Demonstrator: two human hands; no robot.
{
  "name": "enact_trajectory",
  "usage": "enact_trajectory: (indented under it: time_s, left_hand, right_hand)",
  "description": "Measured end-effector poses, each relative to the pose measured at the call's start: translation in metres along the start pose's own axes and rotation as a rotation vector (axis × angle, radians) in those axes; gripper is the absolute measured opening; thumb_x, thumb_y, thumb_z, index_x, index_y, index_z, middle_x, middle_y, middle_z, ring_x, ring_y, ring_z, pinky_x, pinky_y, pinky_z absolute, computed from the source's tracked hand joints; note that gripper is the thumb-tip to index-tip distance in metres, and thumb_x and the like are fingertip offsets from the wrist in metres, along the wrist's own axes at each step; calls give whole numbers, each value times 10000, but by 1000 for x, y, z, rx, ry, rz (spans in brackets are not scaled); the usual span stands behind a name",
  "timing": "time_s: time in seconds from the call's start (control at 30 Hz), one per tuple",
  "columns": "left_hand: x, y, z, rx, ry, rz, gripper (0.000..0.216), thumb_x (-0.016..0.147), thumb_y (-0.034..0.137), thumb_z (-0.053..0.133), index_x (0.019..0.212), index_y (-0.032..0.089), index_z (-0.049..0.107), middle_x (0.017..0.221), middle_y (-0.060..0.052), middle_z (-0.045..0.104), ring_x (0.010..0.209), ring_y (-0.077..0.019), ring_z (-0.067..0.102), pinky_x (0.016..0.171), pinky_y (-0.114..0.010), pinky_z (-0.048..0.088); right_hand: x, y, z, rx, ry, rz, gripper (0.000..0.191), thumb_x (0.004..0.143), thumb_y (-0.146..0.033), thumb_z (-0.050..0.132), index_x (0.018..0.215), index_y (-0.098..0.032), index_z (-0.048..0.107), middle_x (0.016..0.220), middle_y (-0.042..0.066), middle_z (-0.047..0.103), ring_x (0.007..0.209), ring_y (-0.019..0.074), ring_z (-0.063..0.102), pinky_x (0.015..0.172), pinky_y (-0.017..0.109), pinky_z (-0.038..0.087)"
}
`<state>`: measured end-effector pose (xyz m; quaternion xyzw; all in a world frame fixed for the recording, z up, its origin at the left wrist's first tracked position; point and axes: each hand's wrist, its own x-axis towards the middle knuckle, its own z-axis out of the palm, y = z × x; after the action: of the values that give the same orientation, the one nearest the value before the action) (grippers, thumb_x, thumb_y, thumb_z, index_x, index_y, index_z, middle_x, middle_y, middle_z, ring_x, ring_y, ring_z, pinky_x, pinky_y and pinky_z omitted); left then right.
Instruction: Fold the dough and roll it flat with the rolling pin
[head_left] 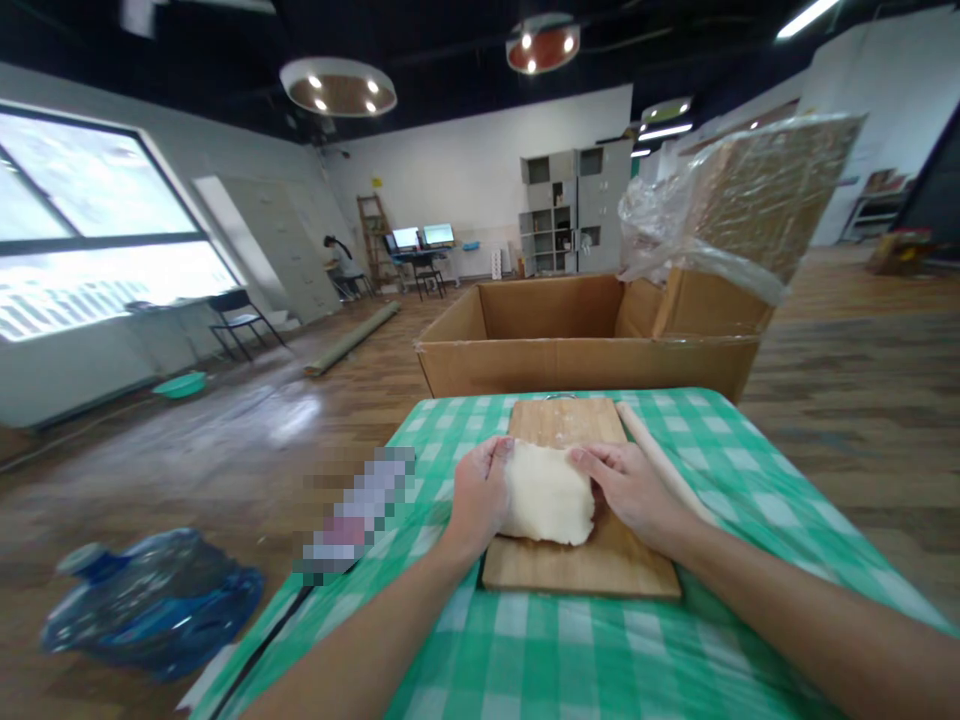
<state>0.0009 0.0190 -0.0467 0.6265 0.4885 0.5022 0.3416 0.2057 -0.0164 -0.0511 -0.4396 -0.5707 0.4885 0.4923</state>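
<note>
A flat sheet of pale dough is held up between my two hands over a wooden cutting board. My left hand is closed on the dough's left edge. At its upper right corner my right hand pinches the dough between thumb and fingers. The sheet's edges look uneven, and its lower edge hangs above or against the board; I cannot tell which. Along the board's right side lies a rolling pin, partly hidden by my right hand and forearm.
A green and white checked cloth covers the table. Beyond it stands a large open cardboard box. A pixelated object lies at the table's left edge. On the floor are a blue water jug and a green basin. One person sits far back.
</note>
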Motion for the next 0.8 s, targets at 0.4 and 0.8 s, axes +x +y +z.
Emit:
enact_trajectory:
  time_s: [0.4,0.8]
  left_hand:
    - [-6,19,9,-6,-159,90,348,927,480,587,727,196,602,701,-1,590,683,-176,516,636,-268,350]
    - [3,28,24,250,-220,188,402,972,443,518,646,211,553,623,-6,580,612,-176,494,610,-298,286]
  right_hand:
    - [10,-4,5,-317,-119,-209,503,960,-567,553,624,-193,574,626,-15,543,622,146,465,569,290,290]
    - [13,2,11,-243,-139,-245,438,1024,-500,436,766,-195,615,744,15,631,701,177,540,637,303,366]
